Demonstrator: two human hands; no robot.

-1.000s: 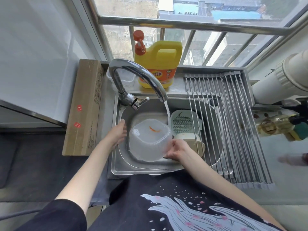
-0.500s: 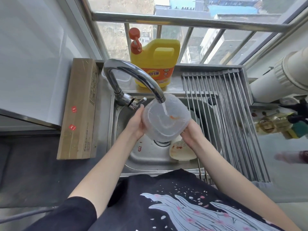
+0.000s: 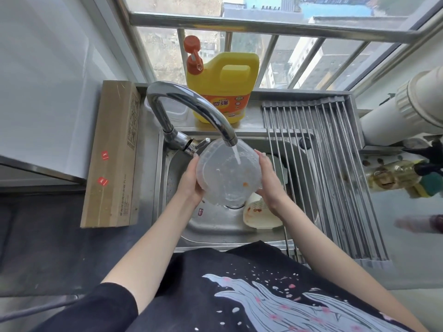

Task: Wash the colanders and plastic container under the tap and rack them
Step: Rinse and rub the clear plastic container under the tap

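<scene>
Steel sink (image 3: 215,226) below barred window (image 3: 263,22), both hands, left hand (image 3: 190,182), right hand (image 3: 269,180), gripping plastic container (image 3: 227,173) under tap (image 3: 191,109)

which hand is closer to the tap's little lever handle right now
Left. The left hand grips the plastic container's side with its fingertips just below the lever. The right hand holds the opposite side, across the container from it.
</scene>
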